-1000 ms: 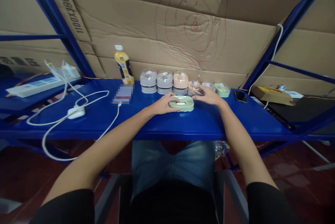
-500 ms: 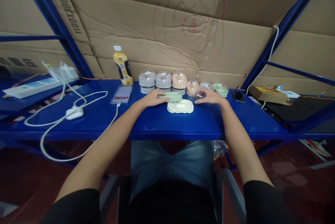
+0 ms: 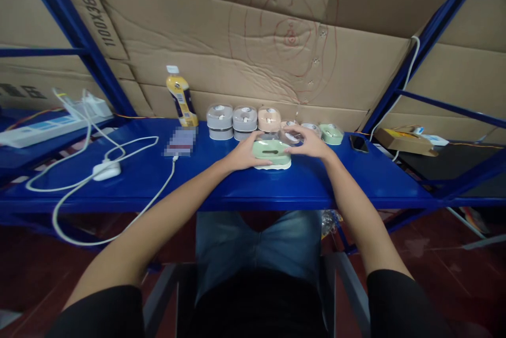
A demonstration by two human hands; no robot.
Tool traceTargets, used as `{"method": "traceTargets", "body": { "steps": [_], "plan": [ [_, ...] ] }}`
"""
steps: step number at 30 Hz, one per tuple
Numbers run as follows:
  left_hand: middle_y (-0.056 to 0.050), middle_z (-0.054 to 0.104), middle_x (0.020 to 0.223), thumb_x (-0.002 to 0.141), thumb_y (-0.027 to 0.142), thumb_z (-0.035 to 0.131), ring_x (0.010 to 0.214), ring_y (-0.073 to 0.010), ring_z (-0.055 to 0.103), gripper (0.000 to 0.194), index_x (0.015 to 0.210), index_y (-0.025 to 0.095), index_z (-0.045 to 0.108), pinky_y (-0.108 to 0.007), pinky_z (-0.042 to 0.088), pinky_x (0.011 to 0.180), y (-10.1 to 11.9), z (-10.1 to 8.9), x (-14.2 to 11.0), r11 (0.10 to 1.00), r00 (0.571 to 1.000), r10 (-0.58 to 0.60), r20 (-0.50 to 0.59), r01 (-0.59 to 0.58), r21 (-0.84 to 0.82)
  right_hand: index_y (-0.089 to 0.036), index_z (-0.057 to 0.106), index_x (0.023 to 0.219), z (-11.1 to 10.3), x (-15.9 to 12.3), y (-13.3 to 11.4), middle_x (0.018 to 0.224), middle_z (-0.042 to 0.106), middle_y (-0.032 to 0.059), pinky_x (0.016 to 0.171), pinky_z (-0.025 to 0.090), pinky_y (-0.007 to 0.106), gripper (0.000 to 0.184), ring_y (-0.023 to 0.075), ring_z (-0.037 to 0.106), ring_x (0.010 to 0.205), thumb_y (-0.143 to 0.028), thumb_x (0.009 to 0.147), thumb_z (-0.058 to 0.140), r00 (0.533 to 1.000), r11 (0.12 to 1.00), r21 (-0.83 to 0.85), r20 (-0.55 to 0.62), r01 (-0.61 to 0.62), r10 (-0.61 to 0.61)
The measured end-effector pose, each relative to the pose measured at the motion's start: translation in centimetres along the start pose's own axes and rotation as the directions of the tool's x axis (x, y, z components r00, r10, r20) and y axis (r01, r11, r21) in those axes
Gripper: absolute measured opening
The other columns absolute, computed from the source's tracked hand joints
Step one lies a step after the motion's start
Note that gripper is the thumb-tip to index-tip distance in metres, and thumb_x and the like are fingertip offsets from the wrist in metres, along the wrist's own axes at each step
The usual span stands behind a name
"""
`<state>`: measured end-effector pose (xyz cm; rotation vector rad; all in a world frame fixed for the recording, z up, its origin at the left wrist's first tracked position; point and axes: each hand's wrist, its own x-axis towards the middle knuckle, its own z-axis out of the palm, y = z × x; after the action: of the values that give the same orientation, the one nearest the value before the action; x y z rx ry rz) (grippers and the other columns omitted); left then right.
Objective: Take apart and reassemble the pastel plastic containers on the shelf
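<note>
A pale green oval case part (image 3: 271, 159) with a dark keyhole-shaped slot in its top sits over a cream scalloped base (image 3: 272, 167), whose rim shows below it. My left hand (image 3: 245, 153) is closed round the left end of the green part, thumb along the front. At the right end, my right hand (image 3: 310, 143) curves with its thumb against the green edge. Its fingertips reach behind, in front of a peach clear-covered box (image 3: 290, 126). Whether something clear lies in the right hand's curve is hard to make out.
Behind the hands stand stacked grey boxes (image 3: 245, 119), another peach box (image 3: 269, 118) and a green box (image 3: 331, 134). On the left are a drink bottle (image 3: 182, 96), a pixelated phone-like item (image 3: 181, 141) and a white cable (image 3: 118, 238). A dark phone (image 3: 359, 143) lies right.
My left hand has brought the green part rightward and down onto the cream base, its slotted face now showing. My right hand has come in to its right end. The view has shifted slightly.
</note>
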<state>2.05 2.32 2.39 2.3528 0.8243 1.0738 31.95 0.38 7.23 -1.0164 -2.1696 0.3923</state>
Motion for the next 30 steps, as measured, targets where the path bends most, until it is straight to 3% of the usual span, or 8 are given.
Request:
{"method": "traceTargets", "body": {
  "steps": [4,7,18,23,27,30],
  "plan": [
    [-0.023,0.062,0.158,0.064,0.068,0.100,0.146,-0.0480,0.062,0.123,0.162,0.021,0.043,-0.065,0.052,0.120,-0.1,1.8,0.2,0.997,0.999,0.052,-0.011,-0.053,-0.053,-0.028,0.075,0.145,2.4,0.7,-1.5,0.143,0.075,0.0114,0.118,0.055,0.057,0.081,0.0363,0.070,0.133,-0.058,0.073,0.094,0.992,0.996,-0.040,0.098,0.081,-0.077],
    [-0.024,0.061,0.158,0.063,0.067,0.102,0.144,-0.0504,0.063,0.129,0.166,0.022,0.038,-0.068,0.052,0.119,-0.3,2.1,0.3,0.999,1.000,0.013,-0.005,-0.014,-0.039,-0.026,0.074,0.148,3.4,1.1,-1.7,0.140,0.075,0.0125,0.120,0.052,0.058,0.083,0.0372,0.068,0.132,-0.058,0.073,0.094,0.989,0.990,-0.105,0.121,0.098,-0.085],
    [-0.027,0.054,0.166,0.059,0.069,0.104,0.154,-0.0549,0.053,0.144,0.173,0.022,0.029,-0.072,0.046,0.123,-0.7,2.0,0.4,0.999,1.000,0.013,0.000,-0.013,0.030,-0.034,0.070,0.155,3.4,1.3,-1.8,0.145,0.071,0.0105,0.123,0.048,0.057,0.085,0.0381,0.066,0.137,-0.062,0.077,0.094,0.976,0.981,-0.144,0.194,0.128,-0.099],
    [-0.028,0.052,0.167,0.060,0.067,0.103,0.155,-0.0534,0.052,0.141,0.171,0.019,0.031,-0.069,0.045,0.125,-0.9,1.6,0.7,0.999,0.999,0.035,0.020,-0.035,0.036,-0.030,0.068,0.158,3.8,1.4,-1.6,0.145,0.070,0.0129,0.123,0.048,0.059,0.090,0.0403,0.066,0.137,-0.066,0.079,0.093,0.974,0.979,-0.148,0.198,0.144,-0.113],
    [-0.027,0.050,0.169,0.065,0.061,0.101,0.157,-0.0496,0.050,0.128,0.167,0.017,0.038,-0.067,0.041,0.130,-1.5,1.1,0.7,0.995,0.994,0.093,0.055,-0.095,0.028,-0.031,0.062,0.163,4.0,1.4,-1.0,0.153,0.067,0.0134,0.127,0.046,0.059,0.094,0.0400,0.063,0.143,-0.067,0.081,0.091,0.973,0.984,-0.124,0.207,0.125,-0.098],
    [-0.025,0.056,0.162,0.066,0.056,0.100,0.151,-0.0475,0.057,0.117,0.162,0.017,0.044,-0.066,0.045,0.127,-1.9,0.6,0.6,0.997,0.990,0.078,0.117,-0.079,0.007,-0.031,0.058,0.166,3.8,1.3,-0.2,0.157,0.065,0.0129,0.128,0.046,0.058,0.105,0.0399,0.061,0.146,-0.064,0.074,0.096,0.970,0.988,-0.117,0.233,0.098,-0.069]
  ]
}}
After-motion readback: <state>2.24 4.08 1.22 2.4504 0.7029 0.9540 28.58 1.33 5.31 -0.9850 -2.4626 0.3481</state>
